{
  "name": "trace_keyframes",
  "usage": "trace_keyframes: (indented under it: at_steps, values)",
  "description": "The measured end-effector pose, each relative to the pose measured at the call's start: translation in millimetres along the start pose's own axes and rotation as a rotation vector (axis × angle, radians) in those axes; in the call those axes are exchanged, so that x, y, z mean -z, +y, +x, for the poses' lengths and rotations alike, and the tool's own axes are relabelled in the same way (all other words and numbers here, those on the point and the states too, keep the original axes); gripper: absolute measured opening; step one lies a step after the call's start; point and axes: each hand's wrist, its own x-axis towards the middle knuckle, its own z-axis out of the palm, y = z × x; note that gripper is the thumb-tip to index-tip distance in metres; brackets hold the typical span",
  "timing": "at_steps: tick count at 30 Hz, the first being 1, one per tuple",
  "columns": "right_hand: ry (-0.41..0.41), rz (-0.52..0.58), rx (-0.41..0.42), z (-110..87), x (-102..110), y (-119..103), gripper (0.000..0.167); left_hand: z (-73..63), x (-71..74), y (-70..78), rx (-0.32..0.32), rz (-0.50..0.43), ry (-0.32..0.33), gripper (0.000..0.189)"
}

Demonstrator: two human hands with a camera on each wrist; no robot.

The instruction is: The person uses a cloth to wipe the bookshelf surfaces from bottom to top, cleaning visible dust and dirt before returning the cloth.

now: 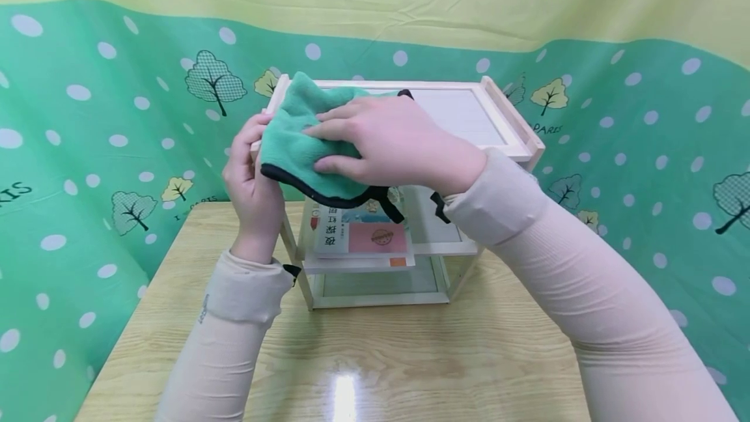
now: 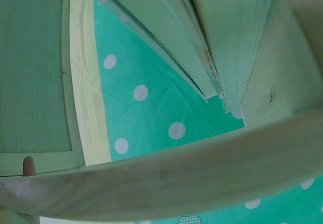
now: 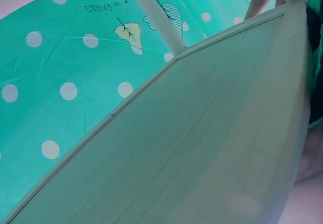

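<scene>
A white wooden shelf rack with several levels stands on the table. My left hand holds the rack's upper left side, and one fingertip shows over the wooden rail in the left wrist view. Draped over the top's left part is a green cloth with black edging, hanging past the front edge. My right hand rests on it with fingers extended leftward, pressing it down. The right wrist view shows the rack's panel and a strip of the cloth at the right border.
Books lie on the rack's middle level, at its left. Below is a lower level. The wood-grain table extends in front of the rack. Behind hangs a green and yellow patterned curtain.
</scene>
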Motion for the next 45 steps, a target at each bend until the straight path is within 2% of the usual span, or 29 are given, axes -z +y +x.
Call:
trace_keyframes:
  at_steps: [18, 25, 34, 40, 45]
  values:
    - [-0.013, -0.037, -0.003, 10.1, -2.2, -7.5, 0.052, 1.4, 1.7, -3.2, -0.016, -0.011, 0.013, 0.024]
    - [0.031, -0.020, 0.019, 8.7, -5.2, -7.4, 0.050, 1.2, 3.8, -3.5, -0.022, 0.001, 0.010, 0.025]
    - [0.068, -0.011, 0.038, 2.0, -7.3, -4.4, 0.052, 6.0, 6.1, -4.7, -0.067, 0.055, 0.007, 0.027]
    - [0.072, 0.032, 0.036, -8.6, -7.4, 2.6, 0.052, 9.5, 6.3, -6.8, -0.117, 0.053, 0.005, 0.033]
    - [0.072, 0.037, 0.024, -18.5, -8.3, 8.4, 0.052, 9.4, 4.9, -7.9, -0.122, 0.053, -0.010, 0.032]
